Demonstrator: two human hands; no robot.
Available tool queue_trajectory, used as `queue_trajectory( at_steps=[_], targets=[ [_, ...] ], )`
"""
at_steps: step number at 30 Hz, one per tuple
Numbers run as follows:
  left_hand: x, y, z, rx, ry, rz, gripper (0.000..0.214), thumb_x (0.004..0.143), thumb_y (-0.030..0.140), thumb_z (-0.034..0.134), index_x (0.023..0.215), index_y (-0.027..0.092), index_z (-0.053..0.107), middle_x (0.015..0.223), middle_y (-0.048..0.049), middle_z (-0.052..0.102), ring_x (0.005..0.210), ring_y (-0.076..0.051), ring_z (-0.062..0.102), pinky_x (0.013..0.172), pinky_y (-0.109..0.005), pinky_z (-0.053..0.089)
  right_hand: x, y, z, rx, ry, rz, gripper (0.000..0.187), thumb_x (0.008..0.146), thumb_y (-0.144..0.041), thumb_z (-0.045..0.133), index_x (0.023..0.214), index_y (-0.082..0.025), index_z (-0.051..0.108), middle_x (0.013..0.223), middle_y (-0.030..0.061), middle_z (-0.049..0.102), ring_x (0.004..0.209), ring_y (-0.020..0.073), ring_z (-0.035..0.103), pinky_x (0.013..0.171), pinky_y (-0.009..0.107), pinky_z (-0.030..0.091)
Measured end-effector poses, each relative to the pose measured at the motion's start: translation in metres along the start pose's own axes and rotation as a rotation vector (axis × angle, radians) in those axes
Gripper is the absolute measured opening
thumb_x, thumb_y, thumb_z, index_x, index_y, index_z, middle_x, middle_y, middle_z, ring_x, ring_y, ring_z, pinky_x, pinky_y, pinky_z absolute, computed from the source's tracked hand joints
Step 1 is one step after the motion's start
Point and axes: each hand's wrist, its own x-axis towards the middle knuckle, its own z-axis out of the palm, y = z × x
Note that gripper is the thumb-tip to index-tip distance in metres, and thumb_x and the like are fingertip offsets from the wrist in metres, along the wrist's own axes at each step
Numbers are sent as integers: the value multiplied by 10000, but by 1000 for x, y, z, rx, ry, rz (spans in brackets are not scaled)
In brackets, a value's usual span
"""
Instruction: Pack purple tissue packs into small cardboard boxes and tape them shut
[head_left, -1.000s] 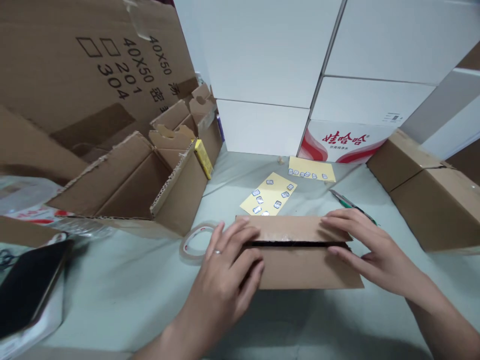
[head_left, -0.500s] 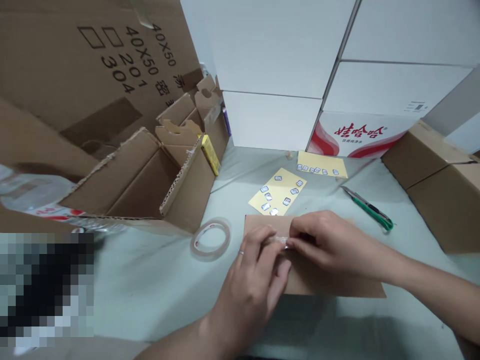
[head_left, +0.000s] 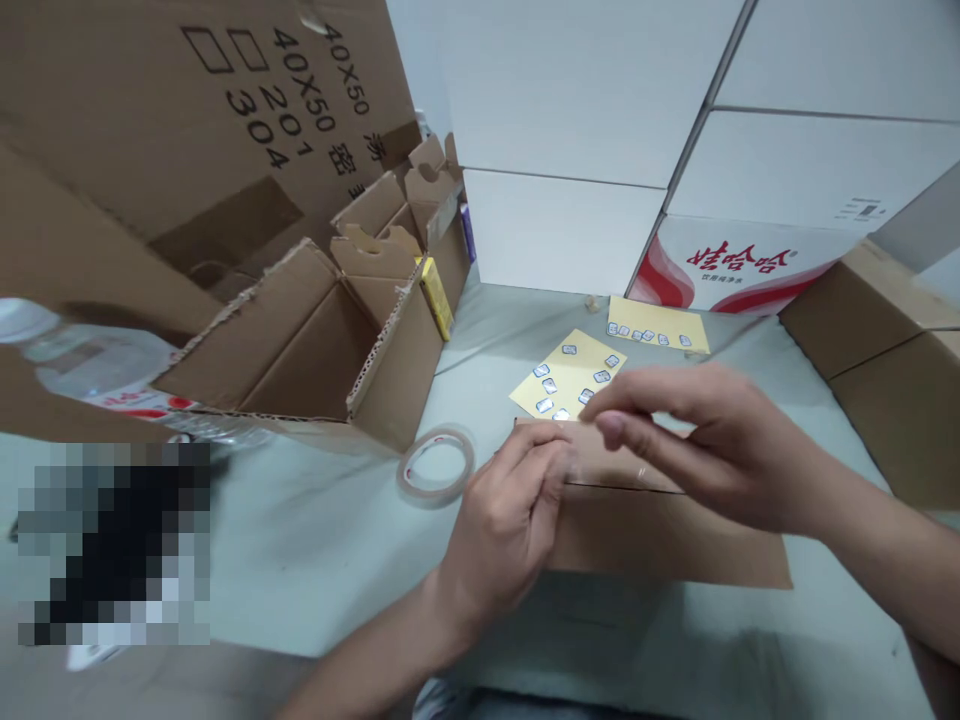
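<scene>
A folded piece of brown cardboard [head_left: 660, 540] lies in front of me, with a crease or seam across it and small shiny glints like clear tape near that line. My left hand [head_left: 517, 510] is closed at the cardboard's left side, fingers curled together; a blurred, see-through bit shows at its fingertips, and what it grips is hidden. Over the cardboard's upper right part hovers my right hand [head_left: 712, 450], thumb and forefinger apart, with nothing visible between them. A roll of clear tape [head_left: 405, 480] lies flat left of my left hand.
Yellow sheets [head_left: 570, 375] with small stickers lie behind the cardboard. Open cardboard boxes [head_left: 397, 390] stand at left, beside a clear plastic bottle [head_left: 97, 360]. White boxes [head_left: 562, 225] stand at the back, and a closed brown box [head_left: 877, 370] at right. Green cloth [head_left: 315, 570] covers the table.
My right hand has lifted off the cardboard and its thumb and forefinger have parted. My left hand has curled its fingers tighter. The view has shifted slightly; the utility knife is now hidden behind my right hand.
</scene>
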Motion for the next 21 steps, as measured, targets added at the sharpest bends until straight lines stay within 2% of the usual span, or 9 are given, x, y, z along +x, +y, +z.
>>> queue_trajectory(
  at_steps=[2,4,6,8,10,12,16,19,21],
  targets=[
    [1,-5,-7,-153,-4,-95,259,1029,184,449,967,197,701,1018,-73,736,1058,-186,692,979,-314,550,-14,15,-6,-110,120,47,204,985,-265,531,1138,-242,665,793,21,701,667,154,624,579,264,470],
    [4,-12,-18,-337,-17,-247,315,1049,313,440,964,201,722,1045,-72,755,1105,-206,693,1012,-343,543,-30,30,-7,-145,66,80,288,1000,-314,531,1269,-258,615,969,62,722,806,187,668,631,280,519],
    [12,-18,-29,-467,9,-401,371,1036,428,456,971,179,722,1052,-88,769,1077,-224,713,980,-355,562,-43,42,-4,-132,-91,49,237,1009,-319,527,1194,-253,660,1095,87,702,939,204,675,733,298,550],
    [23,-21,-36,-461,15,-463,362,1010,457,496,982,160,700,917,-75,779,898,-205,745,841,-322,594,-48,44,-1,-106,-141,6,196,1017,-286,515,1067,-235,698,1087,86,696,958,194,672,795,301,545],
    [35,-19,-35,-259,-55,-384,264,993,382,531,960,168,681,745,-19,740,702,-162,708,691,-267,560,-45,39,1,-68,-42,2,176,1014,-273,528,1021,-232,699,966,59,706,857,168,670,733,274,530],
    [44,-14,-27,69,-123,-164,178,978,277,540,925,177,676,710,3,712,637,-142,657,629,-248,494,-36,27,1,11,57,37,142,992,-322,580,1002,-235,693,840,24,698,753,153,652,643,253,506],
    [53,0,-5,564,-46,283,236,988,181,482,826,152,650,701,-25,681,635,-165,616,615,-287,420,-17,11,1,174,130,152,236,920,-404,654,793,-208,619,658,-16,599,581,115,539,489,227,413],
    [53,5,1,653,-7,369,263,994,176,482,777,148,629,632,-12,616,571,-163,559,597,-304,394,-13,16,2,220,147,203,228,871,-315,680,715,-204,555,604,-44,521,522,84,451,456,214,362],
    [52,6,2,640,-10,370,246,987,166,504,773,147,623,630,-4,602,553,-155,536,593,-303,388,-14,23,3,290,130,198,159,863,-267,665,740,-197,592,638,-35,558,551,87,483,481,213,392]
  ],
)
